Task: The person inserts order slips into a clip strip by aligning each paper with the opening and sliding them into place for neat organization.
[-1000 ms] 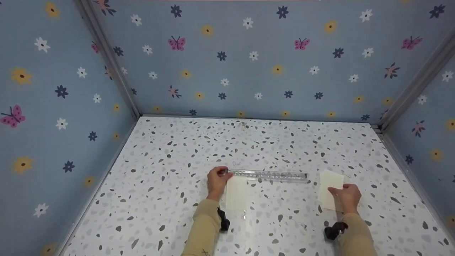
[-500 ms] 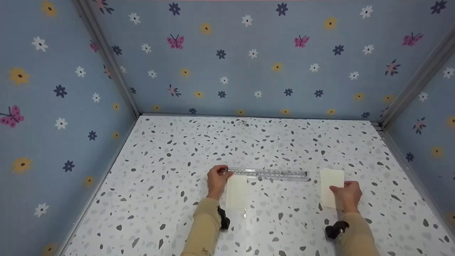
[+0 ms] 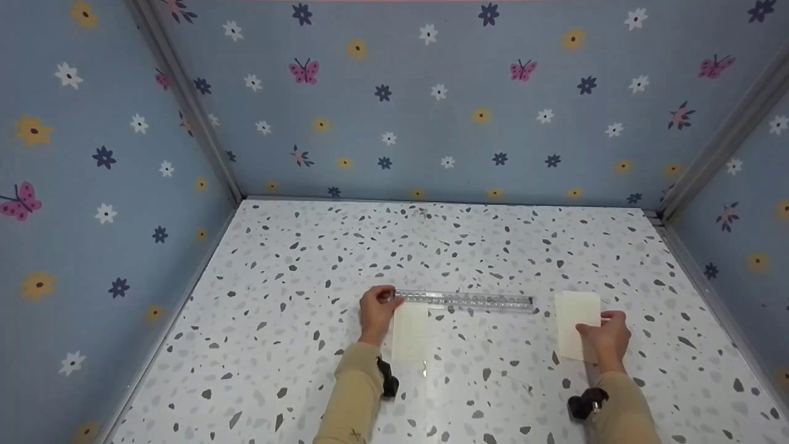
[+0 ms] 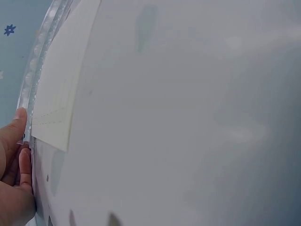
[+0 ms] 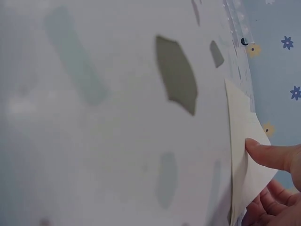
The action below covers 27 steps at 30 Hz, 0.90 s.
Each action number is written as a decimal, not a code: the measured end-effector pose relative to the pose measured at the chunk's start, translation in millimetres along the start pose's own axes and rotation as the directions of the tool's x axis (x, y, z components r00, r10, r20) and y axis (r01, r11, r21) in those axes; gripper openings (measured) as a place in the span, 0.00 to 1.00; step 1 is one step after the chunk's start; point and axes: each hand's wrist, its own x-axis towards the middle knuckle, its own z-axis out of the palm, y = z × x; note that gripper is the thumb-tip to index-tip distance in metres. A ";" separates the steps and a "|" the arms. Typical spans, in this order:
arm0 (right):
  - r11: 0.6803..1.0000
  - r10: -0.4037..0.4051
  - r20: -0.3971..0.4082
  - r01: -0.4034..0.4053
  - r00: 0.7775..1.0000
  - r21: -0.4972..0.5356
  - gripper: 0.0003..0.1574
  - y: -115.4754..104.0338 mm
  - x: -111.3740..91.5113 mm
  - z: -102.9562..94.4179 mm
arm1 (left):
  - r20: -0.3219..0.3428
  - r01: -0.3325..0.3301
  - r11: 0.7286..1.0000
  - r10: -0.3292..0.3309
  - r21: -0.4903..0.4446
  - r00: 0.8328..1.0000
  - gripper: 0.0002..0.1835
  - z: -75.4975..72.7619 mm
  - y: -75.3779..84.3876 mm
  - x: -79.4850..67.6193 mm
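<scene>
A long clear plastic strip (image 3: 474, 301) with a row of round shapes along it lies crosswise on the table. My left hand (image 3: 375, 316) pinches its left end, thumb on top, fingers at the underside in the left wrist view. Just below that end is a pale yellow paper slip (image 3: 410, 336), its top edge against the strip. Off to the right, my right hand (image 3: 607, 338) pinches the right edge of some pale yellow paper (image 3: 577, 314). Its thumb (image 5: 268, 153) lies on the paper's face. At least two layers of paper show in the right wrist view.
The white speckled table (image 3: 345, 240) carries these things. Blue patterned walls (image 3: 431, 123) stand at the back and both sides, with grey metal posts (image 3: 191, 111) in the corners. A narrow shiny strip (image 3: 425, 370) shows below the left slip.
The right-hand papers, visibly offset a second ago, now lie almost aligned. My right hand has shifted slightly right with them. The left hand keeps its grip on the clear strip.
</scene>
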 end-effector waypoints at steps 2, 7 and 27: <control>1.000 -0.007 -0.002 0.007 1.000 -0.012 0.39 -0.8 -1.0 -0.7 | 0.002 0.008 1.000 -0.008 0.002 1.000 0.14 0.2 -0.5 0.3; 0.999 -0.041 -0.028 0.040 0.999 -0.029 0.36 -1.1 -2.8 1.0 | 0.001 0.008 1.000 -0.008 0.003 1.000 0.14 1.0 -2.6 1.2; 0.996 -0.092 -0.020 0.092 0.996 0.016 0.38 -6.4 -15.5 -1.6 | -0.012 -0.018 1.000 0.017 -0.006 1.000 0.13 1.8 -3.6 2.3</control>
